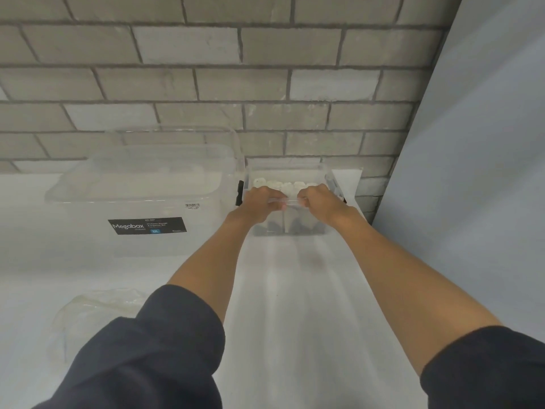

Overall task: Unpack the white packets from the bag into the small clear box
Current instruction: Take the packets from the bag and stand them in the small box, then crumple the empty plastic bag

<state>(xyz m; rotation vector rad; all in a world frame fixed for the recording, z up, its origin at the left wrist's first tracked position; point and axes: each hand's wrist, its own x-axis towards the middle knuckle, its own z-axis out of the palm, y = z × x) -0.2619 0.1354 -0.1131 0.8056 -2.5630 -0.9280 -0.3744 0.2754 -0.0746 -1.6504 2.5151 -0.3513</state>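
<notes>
The fingertips of both hands are hidden inside the small box [283,172]. The dark shapes [277,226] at its bottom, seen through the clear front, are too blurred to name. The bag [97,305] lies crumpled on the near left of the table [295,290], its right part covered by the left sleeve [153,349]; what it holds cannot be told. The left hand [259,202] and right hand [321,202] each grip the small box's near rim, fingers curled over it, thumbs outside. White packets [283,184] lie in a row high in that box. It stands far back, close to the brick wall [206,84], and white tabletop stretches from it toward the person. The big box [141,202], lidded, stands just beside it on the left, with a black latch [240,191] between them. A blue-grey panel [472,172] closes off the right side.
</notes>
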